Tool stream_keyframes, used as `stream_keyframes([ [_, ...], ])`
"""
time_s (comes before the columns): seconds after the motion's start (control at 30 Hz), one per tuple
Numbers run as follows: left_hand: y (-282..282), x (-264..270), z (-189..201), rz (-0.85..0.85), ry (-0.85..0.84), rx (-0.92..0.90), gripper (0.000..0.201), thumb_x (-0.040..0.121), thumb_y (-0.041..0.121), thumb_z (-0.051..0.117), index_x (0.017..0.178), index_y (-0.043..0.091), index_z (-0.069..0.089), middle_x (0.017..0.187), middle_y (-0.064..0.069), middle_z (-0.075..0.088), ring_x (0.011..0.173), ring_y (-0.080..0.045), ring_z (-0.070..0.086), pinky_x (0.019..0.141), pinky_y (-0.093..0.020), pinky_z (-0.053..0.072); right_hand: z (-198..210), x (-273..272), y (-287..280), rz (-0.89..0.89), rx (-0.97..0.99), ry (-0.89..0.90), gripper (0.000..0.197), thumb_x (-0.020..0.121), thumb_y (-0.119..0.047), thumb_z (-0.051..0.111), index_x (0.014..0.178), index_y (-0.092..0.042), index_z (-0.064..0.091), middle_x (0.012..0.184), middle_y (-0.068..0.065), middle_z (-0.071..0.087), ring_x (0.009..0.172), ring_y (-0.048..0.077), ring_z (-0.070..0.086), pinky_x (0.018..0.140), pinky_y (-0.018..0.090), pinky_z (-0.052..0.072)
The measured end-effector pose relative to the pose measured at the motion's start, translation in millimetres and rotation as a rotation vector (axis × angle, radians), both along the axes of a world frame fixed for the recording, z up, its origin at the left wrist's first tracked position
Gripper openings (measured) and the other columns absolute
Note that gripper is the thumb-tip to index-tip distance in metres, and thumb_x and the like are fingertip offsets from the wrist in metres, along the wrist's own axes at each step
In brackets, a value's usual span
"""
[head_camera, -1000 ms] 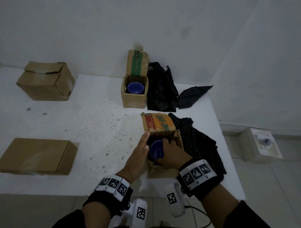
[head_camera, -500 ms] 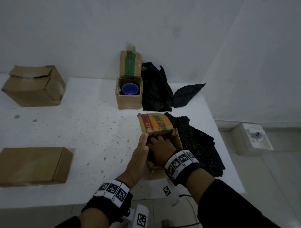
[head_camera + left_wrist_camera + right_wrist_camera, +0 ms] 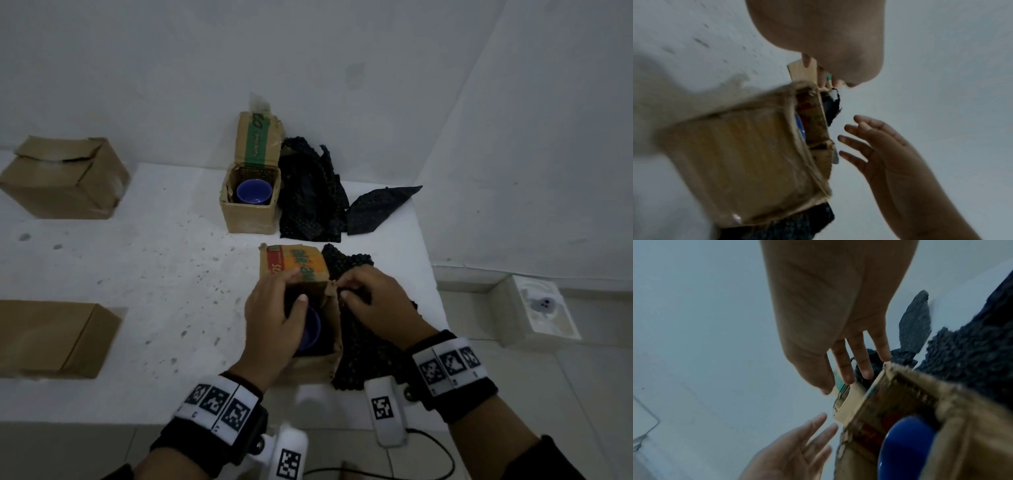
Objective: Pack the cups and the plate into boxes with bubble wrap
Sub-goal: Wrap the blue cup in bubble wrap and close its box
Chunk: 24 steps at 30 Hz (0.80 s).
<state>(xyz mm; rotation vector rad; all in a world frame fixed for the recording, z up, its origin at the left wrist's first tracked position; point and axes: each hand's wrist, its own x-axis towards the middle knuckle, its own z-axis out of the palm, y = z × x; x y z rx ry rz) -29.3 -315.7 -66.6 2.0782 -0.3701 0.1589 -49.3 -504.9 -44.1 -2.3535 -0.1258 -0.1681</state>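
A small cardboard box (image 3: 308, 366) with an orange printed flap (image 3: 294, 265) stands near the table's front edge. A blue cup (image 3: 310, 330) sits inside it, seen close in the right wrist view (image 3: 906, 447). My left hand (image 3: 291, 287) hovers over the box's left rim, fingers relaxed by the flap, thumb above the opening. My right hand (image 3: 346, 291) is at the box's right corner over black bubble wrap (image 3: 363, 349), holding nothing. Each wrist view shows the other hand with spread fingers: right hand (image 3: 869, 138), left hand (image 3: 807, 434). A second blue cup (image 3: 253, 192) sits in an open box (image 3: 248, 219) further back.
More black bubble wrap (image 3: 311, 198) lies right of the far box. Two closed cardboard boxes stand on the left, one at the back (image 3: 65, 178), one flat at the front (image 3: 51, 339). The white table (image 3: 137, 274) ends just right of the wrap. A white fixture (image 3: 544, 308) sits on the floor.
My right hand lowered the blue cup into the near box, let it go and drew back to the box's right corner. My left hand shifted from the box's side over its rim.
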Motion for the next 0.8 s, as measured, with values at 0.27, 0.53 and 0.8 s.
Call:
stream_keyframes([
  [0.27, -117.2, -38.9, 2.6, -0.279, 0.273, -0.003, 0.069, 0.088, 0.008, 0.05, 0.146, 0.021, 0.015, 0.151, 0.006, 0.021, 0.14, -0.006, 0.016, 0.116, -0.023, 0.016, -49.6, 16.4, -80.9, 0.096, -0.205, 0.262, 0.05, 0.081, -0.003, 0.05, 0.128, -0.021, 0.05, 0.126, 0.002, 0.055, 0.111, 0.022, 0.05, 0.083, 0.03, 0.041],
  [0.53, -151.3, -33.8, -52.7, 0.026, 0.434, 0.481, 0.086, 0.088, 0.024, 0.05, 0.147, 0.015, -0.012, 0.155, -0.016, -0.003, 0.143, -0.031, 0.004, 0.116, -0.041, 0.016, -85.5, 35.8, -87.6, 0.311, -0.467, 0.257, 0.07, 0.089, -0.017, 0.047, 0.147, -0.038, 0.015, 0.132, 0.006, 0.048, 0.099, 0.03, 0.056, 0.072, 0.035, 0.046],
  [0.8, -152.7, -20.5, -69.0, 0.146, 0.402, 0.451, 0.084, 0.084, 0.02, 0.052, 0.148, 0.015, -0.003, 0.143, -0.009, 0.036, 0.13, -0.024, 0.035, 0.109, -0.033, 0.032, -99.5, 41.5, -82.4, 0.249, -0.48, 0.219, 0.032, 0.085, -0.017, 0.049, 0.115, -0.022, 0.061, 0.106, 0.017, 0.055, 0.08, 0.036, 0.059, 0.056, 0.034, 0.037],
])
